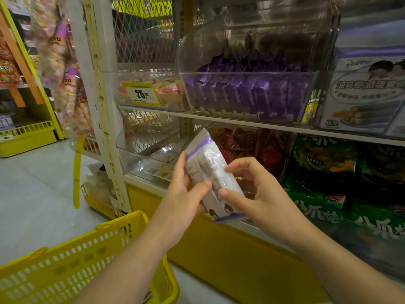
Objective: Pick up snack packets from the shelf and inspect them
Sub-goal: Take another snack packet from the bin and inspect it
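Observation:
A white snack packet [210, 170] with purple sealed ends is held tilted in front of the lower shelf. My left hand [186, 194] grips its left side, thumb across the printed face. My right hand [252, 191] pinches its right edge between thumb and fingers. Above, a clear bin [247, 95] on the shelf holds several upright purple packets [243, 95]. To the right stands a white and purple display box [363, 99] showing the same print.
A yellow shopping basket [92, 260] hangs at the lower left, close to my left forearm. Red packets [245, 143] and green packets [324, 170] fill the lower shelf. A yellow price tag [141, 94] marks the left bin. Bagged snacks hang from a strip at left.

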